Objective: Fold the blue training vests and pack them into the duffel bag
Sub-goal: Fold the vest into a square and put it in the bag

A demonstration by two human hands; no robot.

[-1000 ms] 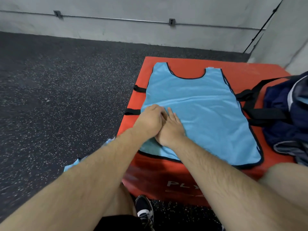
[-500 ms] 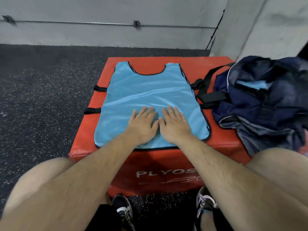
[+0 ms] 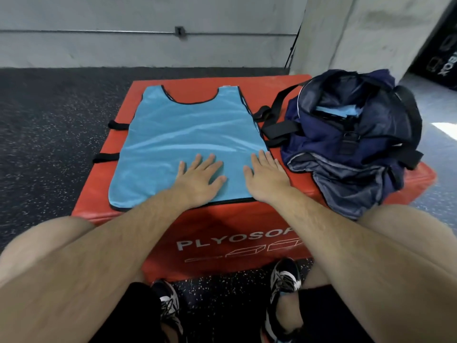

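A light blue training vest [image 3: 183, 134] with black trim lies spread flat on a red foam box [image 3: 232, 233], neck opening facing away from me. My left hand [image 3: 200, 179] lies flat on the vest's lower middle, fingers straight and spread. My right hand [image 3: 265, 178] presses flat on the vest's lower right corner, fingers straight. To the right on the box sits a dark navy duffel bag [image 3: 351, 144], open at the top, with folded blue fabric [image 3: 336, 111] showing inside.
The red box has black side handles [image 3: 106, 157] on its left. Dark speckled rubber floor [image 3: 49, 134] surrounds it. A grey wall [image 3: 148, 26] and a concrete pillar [image 3: 358, 33] stand behind. My knees and shoes [image 3: 284, 280] are close against the box front.
My hands, together at the vest's lower middle before, have slid apart over the fabric; the right one has reached the right corner. The view has shifted right, showing the whole bag.
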